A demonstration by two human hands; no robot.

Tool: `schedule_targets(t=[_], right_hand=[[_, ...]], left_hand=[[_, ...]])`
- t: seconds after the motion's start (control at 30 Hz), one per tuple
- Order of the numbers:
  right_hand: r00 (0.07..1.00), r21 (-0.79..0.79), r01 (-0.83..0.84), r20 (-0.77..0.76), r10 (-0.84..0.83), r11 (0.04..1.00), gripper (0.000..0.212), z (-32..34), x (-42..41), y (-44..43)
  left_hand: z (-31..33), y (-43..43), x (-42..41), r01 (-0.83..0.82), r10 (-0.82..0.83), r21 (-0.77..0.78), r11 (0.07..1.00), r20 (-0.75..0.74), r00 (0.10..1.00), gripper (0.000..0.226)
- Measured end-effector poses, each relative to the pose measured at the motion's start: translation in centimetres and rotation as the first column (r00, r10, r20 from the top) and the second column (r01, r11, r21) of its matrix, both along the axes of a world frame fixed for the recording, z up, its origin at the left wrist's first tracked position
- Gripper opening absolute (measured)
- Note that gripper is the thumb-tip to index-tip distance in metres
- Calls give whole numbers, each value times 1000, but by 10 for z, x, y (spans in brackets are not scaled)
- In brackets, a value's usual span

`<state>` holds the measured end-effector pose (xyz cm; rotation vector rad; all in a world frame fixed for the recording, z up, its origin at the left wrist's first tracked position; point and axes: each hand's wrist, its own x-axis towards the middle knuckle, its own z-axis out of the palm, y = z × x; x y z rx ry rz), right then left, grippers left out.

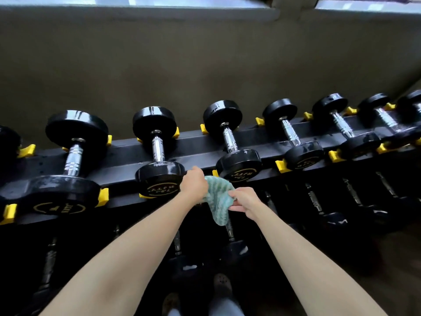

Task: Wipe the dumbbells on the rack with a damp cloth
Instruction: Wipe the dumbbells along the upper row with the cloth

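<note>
**A:** Dead centre of the frame: a crumpled, ribbed teal cloth (pixel 218 199), soft and fluffy, is held between two bare hands just below the front rail of the black steel rack (pixel 127 151).

**B:** The left hand (pixel 193 186) is balled round the cloth's upper corner, fingers curled tight. The right hand (pixel 245 201) pinches its right edge between thumb and fingers.

**A:** The rack slants up to the right across the middle and carries a row of dumbbells (pixel 158 145). They have round glossy black heads, knurled chrome handles and gold lettering on the near faces.

**B:** Some near heads look streaked and dull. Yellow plastic cradles (pixel 103 197) flank them.

**A:** The cloth hangs between two near heads. Whether it touches either, I can't tell.

**B:** In the upper frame there's a flat matte olive wall (pixel 205 65). The lower frame shows a dimmer tier of dumbbells, and rounded shoes (pixel 222 283) at the bottom edge.
</note>
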<state>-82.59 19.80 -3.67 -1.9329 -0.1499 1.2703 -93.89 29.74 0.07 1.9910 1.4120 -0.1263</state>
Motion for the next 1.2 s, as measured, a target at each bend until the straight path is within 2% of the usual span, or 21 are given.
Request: schedule_targets(t=[0.07,0.1,0.17,0.27,0.4,0.53,0.63,0.73,0.83,0.93,1.0,1.07,1.2], right_hand=[[1000,-5,9,-20,-9,1000,4,-4,11,9],[1000,-11,20,-21,-21,1000,3,-4,14,13],[997,-16,67,-28,-67,998,14,-8,22,18],[991,17,126,-52,-125,992,14,-7,38,19],[999,88,44,26,-46,995,4,9,57,15],[994,156,70,74,-82,985,18,22,66,8],[988,244,103,86,-128,964,12,29,71,6],[965,288,173,143,-221,942,13,39,81,13],[931,327,230,199,-305,917,17,52,92,23],[931,373,184,232,-283,909,15,70,99,37],[938,402,122,253,-238,907,27,78,96,55],[948,418,35,274,-163,908,28,85,88,74],[938,420,-265,320,131,868,33,100,58,123]], left_hand=[[-8,3,20,-163,170,-149,975,36,985,25],[-11,5,27,-252,277,-259,933,67,958,25],[-18,10,41,-371,438,-362,855,122,891,23],[-21,15,60,-410,452,-218,886,206,868,16],[-9,7,74,-418,388,1,908,370,844,28],[-2,-5,79,-372,240,190,908,491,837,28],[8,-10,85,-279,88,309,909,512,854,26],[20,-9,101,-176,-3,301,937,512,859,23],[31,2,111,-226,119,164,960,493,862,24],[45,20,104,-364,265,95,927,521,812,20],[54,37,89,-471,346,140,871,506,790,21],[63,55,68,-544,407,169,822,492,769,27],[81,95,15,-597,426,181,782,545,723,22]])
